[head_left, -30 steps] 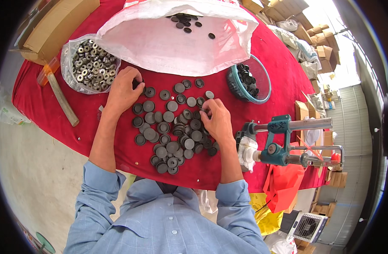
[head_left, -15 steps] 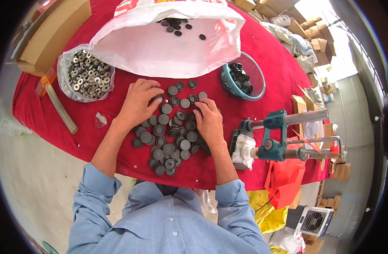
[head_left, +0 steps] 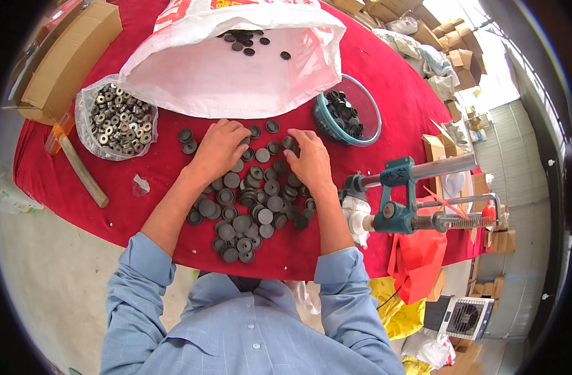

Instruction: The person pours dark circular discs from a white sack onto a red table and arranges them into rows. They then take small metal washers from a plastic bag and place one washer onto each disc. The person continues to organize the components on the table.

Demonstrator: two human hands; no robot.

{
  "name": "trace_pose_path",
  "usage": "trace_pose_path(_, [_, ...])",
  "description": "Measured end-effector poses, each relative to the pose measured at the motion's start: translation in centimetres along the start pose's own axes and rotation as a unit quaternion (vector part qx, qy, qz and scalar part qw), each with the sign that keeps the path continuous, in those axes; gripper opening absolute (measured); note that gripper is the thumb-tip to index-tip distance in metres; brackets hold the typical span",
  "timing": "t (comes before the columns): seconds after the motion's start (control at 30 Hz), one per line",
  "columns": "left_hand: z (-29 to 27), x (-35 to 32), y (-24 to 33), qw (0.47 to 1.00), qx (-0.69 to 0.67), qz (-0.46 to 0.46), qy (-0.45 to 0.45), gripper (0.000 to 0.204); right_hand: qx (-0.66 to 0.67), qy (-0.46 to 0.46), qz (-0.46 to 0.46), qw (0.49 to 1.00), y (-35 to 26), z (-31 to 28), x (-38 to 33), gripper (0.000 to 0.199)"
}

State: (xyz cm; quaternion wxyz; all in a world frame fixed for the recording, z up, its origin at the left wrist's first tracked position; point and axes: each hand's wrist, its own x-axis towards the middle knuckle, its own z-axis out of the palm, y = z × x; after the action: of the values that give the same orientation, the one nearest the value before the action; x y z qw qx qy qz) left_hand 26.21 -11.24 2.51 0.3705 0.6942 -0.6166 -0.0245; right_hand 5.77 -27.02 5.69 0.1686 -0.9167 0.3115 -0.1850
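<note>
A loose pile of black round caps (head_left: 243, 222) spreads over the red cloth in front of me. At the pile's far left edge, my left hand (head_left: 218, 150) curls its fingers and thumb around a black round cap, which shows only in part. Opposite it, my right hand (head_left: 311, 161) holds another black cap (head_left: 290, 143) between thumb and fingers. Two caps (head_left: 185, 135) lie apart, left of my left hand. Beyond my hands a white woven sack (head_left: 217, 94) lies with its mouth toward me, several black caps inside it.
A clear bag of metal rings (head_left: 120, 122) and a wooden-handled hammer (head_left: 84, 171) are at left, beside a cardboard box (head_left: 70, 59). On the right stand a teal basket (head_left: 377, 128) holding black parts and a green hand press (head_left: 395, 187). A red bag (head_left: 417, 262) hangs at the table edge.
The whole view has shifted slightly. Two caps now lie in the open to the left of my left hand. My right hand has a cap standing between its fingers, and the pile is somewhat more spread.
</note>
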Motion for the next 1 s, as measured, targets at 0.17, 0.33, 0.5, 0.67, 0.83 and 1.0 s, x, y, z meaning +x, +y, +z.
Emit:
trace_pose_path(0.17, [-0.5,-0.3,-0.3,0.999,-0.038,-0.033,-0.003,0.034,-0.033,-0.035,-0.004,0.999,0.1,0.7,1.1,0.036])
trace_pose_path(0.33, [-2.6,0.2,-0.6,0.99,-0.114,-0.078,0.033,0.029,0.136,0.032,0.054,0.989,1.0,1.4,1.5,0.019])
trace_pose_path(0.5, [-3.3,0.0,-1.9,0.988,-0.095,-0.106,0.052,0.024,0.06,0.065,0.043,0.995,2.3,1.1,1.9,0.016])
trace_pose_path(0.67, [-4.0,-0.9,-3.8,0.997,0.003,-0.047,0.057,0.022,0.156,0.003,-0.009,0.988,-2.8,-0.3,0.2,0.028])
trace_pose_path(0.83, [-5.0,-0.6,-3.4,0.993,-0.026,-0.083,0.074,0.019,-0.008,-0.006,-0.15,0.989,-3.9,1.4,-0.8,0.035])
trace_pose_path(1.0, [-5.8,-0.8,-3.3,0.987,-0.072,-0.121,0.072,0.016,0.073,-0.05,-0.061,0.994,-4.1,1.5,-1.0,0.028])
